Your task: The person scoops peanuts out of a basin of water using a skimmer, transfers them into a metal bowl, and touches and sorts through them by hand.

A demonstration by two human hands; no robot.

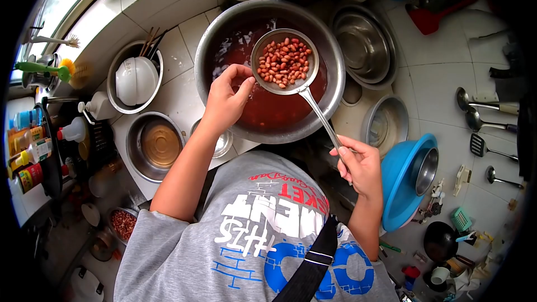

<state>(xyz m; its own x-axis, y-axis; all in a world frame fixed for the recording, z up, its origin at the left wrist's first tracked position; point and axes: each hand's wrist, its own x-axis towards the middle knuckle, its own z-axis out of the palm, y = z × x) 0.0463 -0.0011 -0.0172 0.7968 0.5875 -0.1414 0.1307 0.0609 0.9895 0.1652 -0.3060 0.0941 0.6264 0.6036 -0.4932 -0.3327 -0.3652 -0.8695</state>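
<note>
My right hand (358, 162) is closed around the handle of a long metal strainer ladle (321, 113). In its round bowl lies a heap of red-skinned peanuts (283, 61). Beneath it stands a wide metal basin (335, 86) of dark reddish liquid (274, 114), and the ladle's bowl is held over that liquid. At the left rim of the ladle, my left hand (230, 92) has its thumb and fingers curled in a pinch. Whether they grip the rim or something small is unclear.
Left of the basin are a pot with a white bowl (136, 81) and a metal pan (133, 142). To the right stand stacked metal bowls (363, 45) and a blue basin (394, 184). Utensils, including a slotted turner (479, 144), hang on the tiled wall.
</note>
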